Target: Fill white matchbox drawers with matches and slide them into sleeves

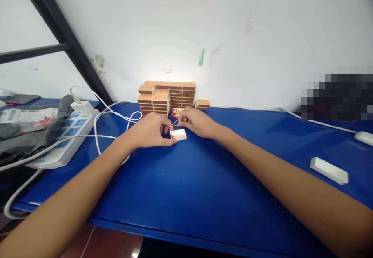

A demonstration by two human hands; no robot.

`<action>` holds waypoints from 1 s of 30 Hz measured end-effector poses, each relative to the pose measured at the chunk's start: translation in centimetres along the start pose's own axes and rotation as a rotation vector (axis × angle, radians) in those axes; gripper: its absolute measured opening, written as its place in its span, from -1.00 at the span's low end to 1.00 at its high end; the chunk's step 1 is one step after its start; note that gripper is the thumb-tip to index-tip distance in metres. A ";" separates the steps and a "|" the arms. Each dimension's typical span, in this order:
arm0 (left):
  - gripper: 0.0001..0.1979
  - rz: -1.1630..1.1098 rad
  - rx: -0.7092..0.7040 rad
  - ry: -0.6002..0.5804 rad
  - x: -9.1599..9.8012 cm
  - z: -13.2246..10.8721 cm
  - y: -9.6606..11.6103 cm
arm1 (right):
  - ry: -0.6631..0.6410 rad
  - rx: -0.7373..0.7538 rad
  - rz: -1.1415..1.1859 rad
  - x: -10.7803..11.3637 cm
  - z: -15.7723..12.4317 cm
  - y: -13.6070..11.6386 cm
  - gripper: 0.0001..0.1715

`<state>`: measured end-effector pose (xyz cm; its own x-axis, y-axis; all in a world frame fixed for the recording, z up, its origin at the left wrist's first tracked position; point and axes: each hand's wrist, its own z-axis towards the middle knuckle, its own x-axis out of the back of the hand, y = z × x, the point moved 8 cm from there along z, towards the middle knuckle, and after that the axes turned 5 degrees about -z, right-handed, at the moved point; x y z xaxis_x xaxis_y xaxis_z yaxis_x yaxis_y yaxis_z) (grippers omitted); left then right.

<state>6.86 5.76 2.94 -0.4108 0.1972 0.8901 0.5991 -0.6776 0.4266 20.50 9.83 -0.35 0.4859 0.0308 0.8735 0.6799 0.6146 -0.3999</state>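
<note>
A small white matchbox tray [178, 134] with red-tipped matches lies on the blue table [186, 196]. My left hand [151, 130] curls round its left end, thumb and fingers pinching it. My right hand [196, 122] is closed just behind the tray, pinching a few thin matches [175, 122] between fingertips. Loose matches [175, 112] lie in a small heap right behind the hands. A stack of tan matchboxes [166, 97] stands against the white wall, with one single box [203, 103] at its right.
A white power strip [62, 139] with plugged charger and looping white cables [113, 126] lies at left, beside grey plastic bags [27, 128]. A white rectangular block [328, 170] rests at right, and a white mouse [363, 137] sits at the far right.
</note>
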 end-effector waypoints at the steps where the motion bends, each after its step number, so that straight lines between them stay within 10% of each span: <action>1: -0.76 -0.001 -0.004 -0.001 0.0 0.0 0.1 | 0.013 0.014 0.015 0.0 0.0 -0.2 -0.88; 30: -0.73 0.118 0.033 0.061 0.7 0.3 -1.4 | -0.061 0.027 -0.023 0.6 0.1 -2.8 -0.82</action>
<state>5.94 7.04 3.02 -0.3769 0.0730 0.9234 0.6677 -0.6695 0.3255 18.83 8.22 1.37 0.4350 0.0638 0.8982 0.6750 0.6371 -0.3721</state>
